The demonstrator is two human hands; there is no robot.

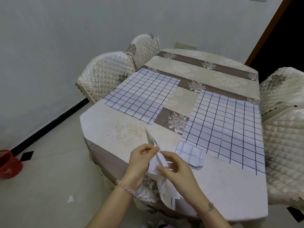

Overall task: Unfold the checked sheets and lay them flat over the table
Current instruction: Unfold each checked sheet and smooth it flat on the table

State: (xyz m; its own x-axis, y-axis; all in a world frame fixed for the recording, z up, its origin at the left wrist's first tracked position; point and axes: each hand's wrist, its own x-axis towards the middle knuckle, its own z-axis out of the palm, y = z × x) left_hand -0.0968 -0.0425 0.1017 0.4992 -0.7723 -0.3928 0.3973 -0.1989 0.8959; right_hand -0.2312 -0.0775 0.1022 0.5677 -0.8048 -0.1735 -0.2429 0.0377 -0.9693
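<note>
Two white sheets with dark checks lie spread flat on the table [222, 191]: one sheet at the far left [141, 94], a larger sheet at the right [230, 130]. A small folded checked sheet [190, 153] rests against the larger one's near left corner. Over the table's near edge both hands pinch a partly folded checked sheet [166, 191], whose tail hangs down past the edge. My left hand [139, 163] grips its upper left fold. My right hand [176, 170] holds its middle.
Quilted cream chairs stand at the far left [105, 74], the far end [146, 46] and along the right side [286, 145]. A red bucket [8, 163] sits on the floor at the left. A white scrap [71, 199] lies on the floor tiles.
</note>
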